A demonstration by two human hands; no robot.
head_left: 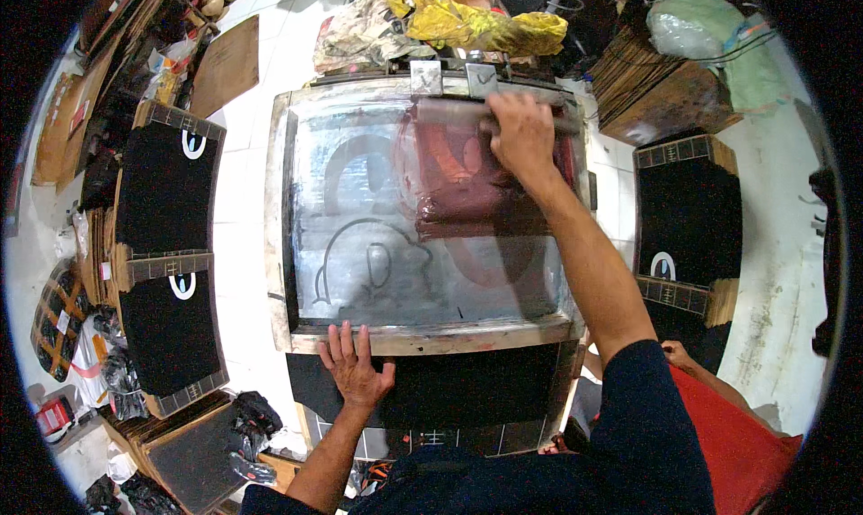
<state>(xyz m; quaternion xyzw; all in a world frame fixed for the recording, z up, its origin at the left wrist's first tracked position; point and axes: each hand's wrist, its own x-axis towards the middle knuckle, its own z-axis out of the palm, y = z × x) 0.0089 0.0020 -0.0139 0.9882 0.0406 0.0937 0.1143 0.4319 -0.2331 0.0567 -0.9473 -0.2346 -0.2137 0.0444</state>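
A screen-printing frame (413, 340) with a pale wooden border lies before me, its mesh (360, 254) showing rounded figure outlines. My left hand (357, 371) rests on the frame's near edge, fingers spread. Near the far edge, my right hand (523, 133) is closed over a squeegee (449, 110), a wide bar slightly blurred by motion; the right forearm reaches across the mesh. Dark red ink (458, 205) covers the mesh's upper right part, on the near side of the squeegee. Two metal hinge plates (426, 78) sit at the far border. Below the frame, a black panel (413, 389) shows.
Black printed panels (166, 191) on stacks stand at left, and another black panel (692, 214) at right. Stained yellow cloth (485, 25) lies beyond the frame. Cardboard sheets (638, 75) lean at far right. A person in a red garment (728, 434) is close at my right.
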